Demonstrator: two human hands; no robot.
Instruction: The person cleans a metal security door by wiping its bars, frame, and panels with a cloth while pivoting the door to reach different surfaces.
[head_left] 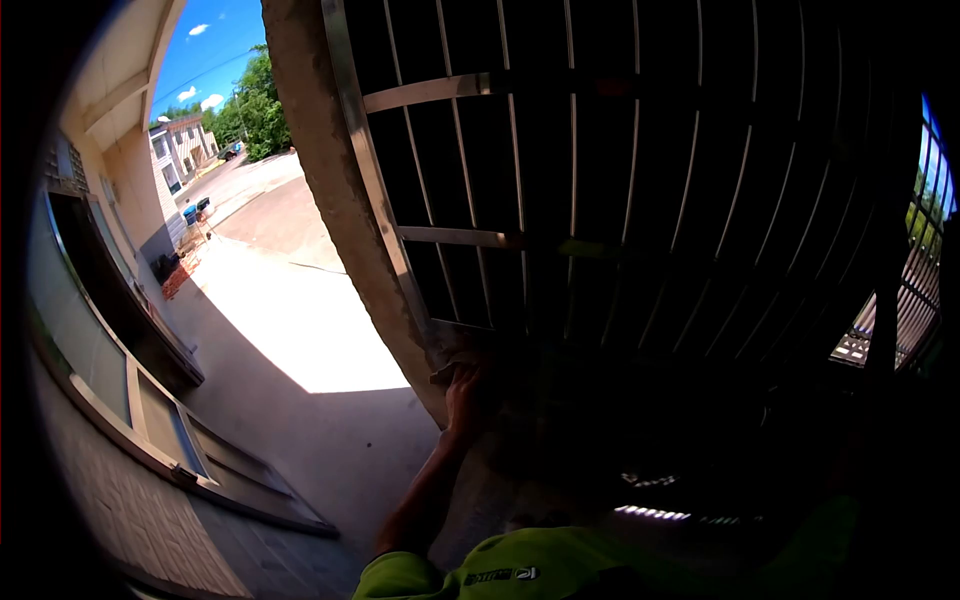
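My left hand (463, 395) reaches up to the lower corner of a metal-barred frame (450, 238), where it meets the rough edge of a wall (345, 220). The fingers are bent around something small and greyish at that corner, too dark to make out. Vertical bars and flat crosspieces of the frame run across the dark upper middle of the view. A bright green sleeve and shirt (510, 565) show at the bottom. My right hand cannot be seen; the right side is mostly black.
At the left is a building with a long framed window (155, 415). Beyond it lie sunlit concrete paving (290, 325), a road, trees (262, 110) and a distant building (180, 150). Another barred opening (920, 240) stands at the far right.
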